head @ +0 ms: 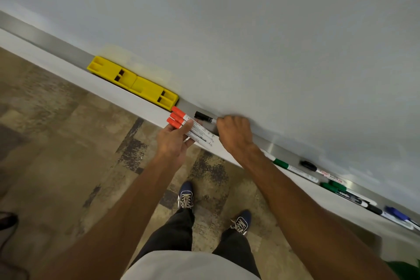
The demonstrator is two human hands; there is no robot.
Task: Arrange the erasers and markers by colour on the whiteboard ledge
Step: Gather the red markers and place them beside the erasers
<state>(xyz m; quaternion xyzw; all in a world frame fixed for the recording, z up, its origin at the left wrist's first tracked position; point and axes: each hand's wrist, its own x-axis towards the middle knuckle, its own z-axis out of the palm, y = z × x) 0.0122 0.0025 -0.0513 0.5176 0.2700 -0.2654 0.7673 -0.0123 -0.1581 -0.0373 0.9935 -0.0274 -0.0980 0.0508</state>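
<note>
Left hand [173, 141], arm reaching toward 12 o'clock, grips three red-capped white plastic markers [193, 129] under its thumb, caps pointing to 10 o'clock. Right hand [235, 134], knuckles up, curls round a black-capped white marker [203, 116] lying along the silver metal whiteboard ledge [45, 40], cap to 10 o'clock.

I see a long metal ledge [50, 40] running diagonally from far left to near right. Toward its left lie a yellow eraser [113, 70] and a second yellow eraser [156, 93], touching end to end. Just right of them lies a black-capped marker [203, 116]. Well to the right sits a loose cluster: a green-capped marker [293, 168], another black-capped one [308, 165], more green markers [334, 186], then blue-capped markers [396, 213].
</note>
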